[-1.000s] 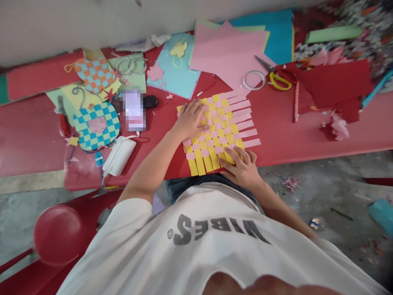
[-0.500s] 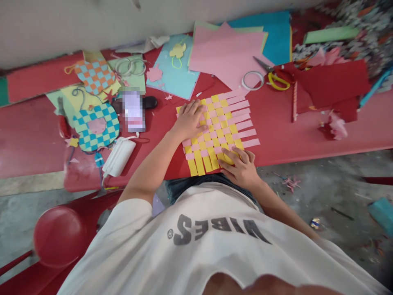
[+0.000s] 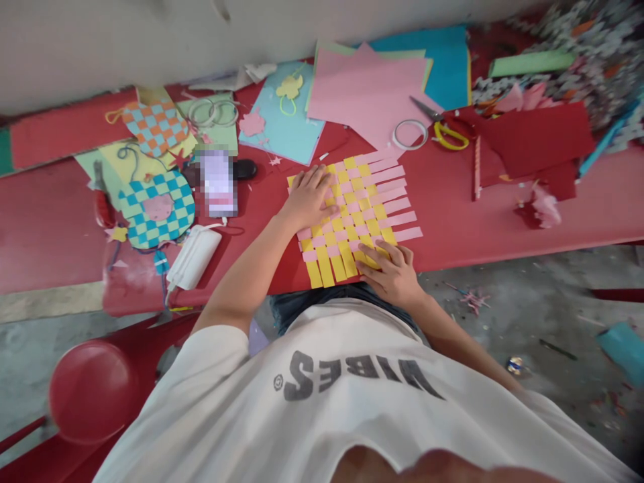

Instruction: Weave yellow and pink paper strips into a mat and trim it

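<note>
A woven mat of pink and yellow paper strips [image 3: 355, 213] lies flat on the red table, right at its front edge. Loose pink strip ends stick out on its right side, loose yellow ends along its front. My left hand [image 3: 309, 196] rests on the mat's left part, fingers stretched out over the weave. On the front right corner lies my right hand [image 3: 393, 272], its fingers spread across the yellow strip ends. Both hands press from above and grip nothing. The weave directly under the palms and fingers is hidden.
Scissors with yellow handles [image 3: 449, 134] and a roll of tape [image 3: 410, 135] lie behind the mat, near pink paper sheets [image 3: 367, 84]. A checked teal pouch [image 3: 158, 208], a phone [image 3: 219, 181] and a white power bank [image 3: 194, 256] are leftward. A red stool [image 3: 93, 389] stands below.
The view has shifted slightly, so things on the right appear a little further left. Both hands keep the same place on the woven mat.
</note>
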The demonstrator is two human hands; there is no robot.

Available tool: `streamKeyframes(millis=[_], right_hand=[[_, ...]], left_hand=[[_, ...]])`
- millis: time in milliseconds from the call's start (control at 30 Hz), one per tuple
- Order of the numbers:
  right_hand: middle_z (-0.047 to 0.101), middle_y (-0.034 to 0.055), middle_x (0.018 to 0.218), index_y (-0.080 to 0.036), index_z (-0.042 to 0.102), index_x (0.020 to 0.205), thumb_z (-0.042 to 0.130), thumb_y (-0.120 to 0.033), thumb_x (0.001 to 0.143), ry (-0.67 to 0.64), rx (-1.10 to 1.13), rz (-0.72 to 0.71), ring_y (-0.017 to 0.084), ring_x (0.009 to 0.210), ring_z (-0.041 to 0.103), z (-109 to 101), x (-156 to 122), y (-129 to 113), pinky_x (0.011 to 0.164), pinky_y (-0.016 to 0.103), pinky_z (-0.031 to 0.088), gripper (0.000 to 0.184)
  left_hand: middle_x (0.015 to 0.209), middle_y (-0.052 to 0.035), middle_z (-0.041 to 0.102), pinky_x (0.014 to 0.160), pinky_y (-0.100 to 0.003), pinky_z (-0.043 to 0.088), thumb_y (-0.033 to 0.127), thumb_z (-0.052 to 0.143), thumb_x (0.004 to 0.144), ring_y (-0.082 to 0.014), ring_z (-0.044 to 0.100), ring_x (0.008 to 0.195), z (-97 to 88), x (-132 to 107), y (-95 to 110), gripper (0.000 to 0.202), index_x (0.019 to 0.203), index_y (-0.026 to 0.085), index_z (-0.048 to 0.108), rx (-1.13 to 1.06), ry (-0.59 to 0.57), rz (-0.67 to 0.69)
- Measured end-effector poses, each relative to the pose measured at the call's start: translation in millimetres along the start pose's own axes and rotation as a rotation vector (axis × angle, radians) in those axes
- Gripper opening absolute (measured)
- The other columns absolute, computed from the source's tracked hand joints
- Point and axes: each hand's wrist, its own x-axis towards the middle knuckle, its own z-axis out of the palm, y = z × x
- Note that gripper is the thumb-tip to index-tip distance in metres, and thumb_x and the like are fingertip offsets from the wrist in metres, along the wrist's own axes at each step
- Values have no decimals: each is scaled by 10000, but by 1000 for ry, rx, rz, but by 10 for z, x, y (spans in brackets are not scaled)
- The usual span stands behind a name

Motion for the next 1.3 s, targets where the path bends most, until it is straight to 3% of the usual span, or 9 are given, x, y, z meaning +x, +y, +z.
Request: streamKeyframes(millis=[133,300,367,467,700,800,1133,1300], right_hand=[[694,24,1739,-389,847,1467,848,-350,1085,-21,36,28,398,1604,587,-17,-11,8,1258,586,426,384],[662,96,1766,-373,605,1771,827,-379,1094,-42,112,87,439,1637,554,-79,52,-44,1285,620,415,713],[671,104,1757,-324,598,1773,816,-408,1120,-48,104,47,424,1646,558,-78,106,-88,1311,612,386,694],[704,80,1722,-268,662,1706,790,-448,1160,-66,83,-46,379,1644,589,-32,173,-145,1334,577,352,588],[750,14,1655,-322,724,1673,804,-451,1156,-29,45,-88,350,1638,632,72,166,-135,1320,532,385,539],[760,-2,1637,-374,688,1717,817,-449,1142,-40,44,-83,355,1642,632,71,157,-127,1318,529,391,594],[716,29,1693,-359,629,1765,773,-425,1171,-82,52,-112,354,1652,620,81,148,-213,1321,548,382,615],[692,60,1725,-285,652,1732,761,-415,1181,-58,35,-109,350,1656,607,77,184,-244,1327,547,382,577]], left_hand=[[2018,-196,202,1556,-656,117,609,703,1073,-421,178,1900,27,11,-17,978,1888,187,364,-23,-5,2],[2018,-100,260,1556,-633,95,646,593,1136,-353,185,1905,-75,-21,-104,856,1890,315,362,-53,123,-20],[2012,-91,279,1548,-664,88,695,583,1134,-365,194,1900,-140,-40,-175,854,1882,338,379,-53,181,-78],[2008,-118,280,1529,-729,97,703,663,1083,-422,225,1881,-186,-56,-297,872,1842,325,461,-59,172,-163],[1977,-116,346,1455,-865,201,655,771,1028,-531,306,1799,-134,-66,-409,739,1688,341,662,-39,171,-196],[1974,-93,359,1455,-872,202,681,779,1016,-527,288,1805,-129,-61,-406,746,1682,368,658,-58,176,-198],[1968,-110,364,1479,-838,158,679,780,992,-515,267,1816,-101,-43,-461,768,1663,334,639,-118,185,-216],[1940,-113,416,1468,-802,246,620,778,1004,-486,329,1800,-108,-40,-457,749,1676,333,615,-86,188,-236]])
